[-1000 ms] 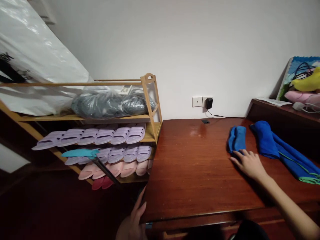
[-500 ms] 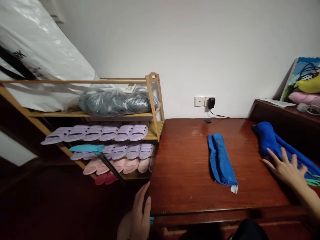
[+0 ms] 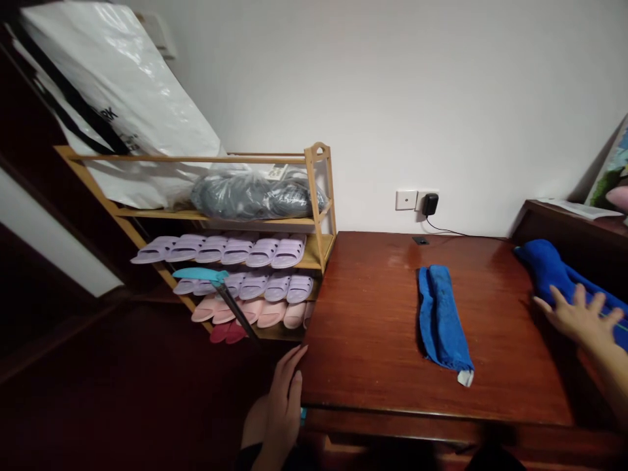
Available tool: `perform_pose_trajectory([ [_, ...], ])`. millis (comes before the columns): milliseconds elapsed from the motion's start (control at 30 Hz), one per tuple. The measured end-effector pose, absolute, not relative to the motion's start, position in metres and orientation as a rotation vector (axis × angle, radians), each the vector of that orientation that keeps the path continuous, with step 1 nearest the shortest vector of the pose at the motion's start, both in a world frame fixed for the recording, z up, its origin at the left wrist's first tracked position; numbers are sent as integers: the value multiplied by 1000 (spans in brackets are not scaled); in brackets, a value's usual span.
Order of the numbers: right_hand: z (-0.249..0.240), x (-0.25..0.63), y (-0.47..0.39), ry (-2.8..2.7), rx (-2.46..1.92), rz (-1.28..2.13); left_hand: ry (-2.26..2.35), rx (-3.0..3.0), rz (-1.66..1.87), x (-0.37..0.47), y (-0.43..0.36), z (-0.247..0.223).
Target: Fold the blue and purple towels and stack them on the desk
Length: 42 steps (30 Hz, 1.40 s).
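Observation:
My left hand (image 3: 283, 399) rests at the left front corner of the brown wooden table (image 3: 363, 340), fingers stretched out along the edge and holding nothing. On the far right, my right hand (image 3: 586, 324) is spread open over a blue fabric item (image 3: 542, 265), fingers reaching across it. Whether the palm presses on it I cannot tell. That item lies bunched beside the raised right side of the table, and part of it is hidden by the hand. Nearer the middle lies a folded blue cloth (image 3: 444, 317) with a white tag, apart from both hands.
Left of the table stands a wooden shoe rack (image 3: 318, 222) with rows of purple slippers (image 3: 289, 252) and pink slippers (image 3: 272, 314). A white bag (image 3: 147, 91) leans on its top. A turquoise-topped pole (image 3: 201, 273) stands before it. A black plug (image 3: 430, 204) sits in the wall.
The view has turned left, so the rack and table appear further right. My right hand stays spread over the blue fabric item; my left hand stays at the table corner.

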State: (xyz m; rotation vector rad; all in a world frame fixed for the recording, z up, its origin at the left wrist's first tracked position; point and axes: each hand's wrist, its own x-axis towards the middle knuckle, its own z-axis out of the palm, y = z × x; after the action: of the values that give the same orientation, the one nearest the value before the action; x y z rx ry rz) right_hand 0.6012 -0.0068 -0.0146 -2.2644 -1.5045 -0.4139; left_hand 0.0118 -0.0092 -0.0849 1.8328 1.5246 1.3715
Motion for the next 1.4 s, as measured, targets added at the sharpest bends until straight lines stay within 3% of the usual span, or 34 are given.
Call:
perform_pose_trajectory([
  [67,-18,559,3,-1404,-2310,-406,1533,1848,1355,11,-9,-86],
  [133,-21,503,5,-1635,-2221,-135,1538,1874,1333,10,-9,-85],
  [300,-33,384,-18,-1998,-1949,157,1622,2015,1283,8,-14,-76],
  [467,-39,338,-50,-1969,-1809,327,1500,2374,1231,31,-36,-51],
  [733,-25,298,-80,-1990,-1686,522,854,2751,631,90,-65,3],
  [900,-29,332,-82,-2003,-1830,355,830,2741,628,91,-62,-11],
  [1133,-20,324,-97,-1875,-1849,-487,794,2676,751,90,-54,-24],
  [1267,-14,284,-105,-2218,-1606,-296,777,2678,860,95,-51,-32],
  [1400,-25,270,-101,-2182,-1635,-54,791,2652,1013,100,-49,-38],
])
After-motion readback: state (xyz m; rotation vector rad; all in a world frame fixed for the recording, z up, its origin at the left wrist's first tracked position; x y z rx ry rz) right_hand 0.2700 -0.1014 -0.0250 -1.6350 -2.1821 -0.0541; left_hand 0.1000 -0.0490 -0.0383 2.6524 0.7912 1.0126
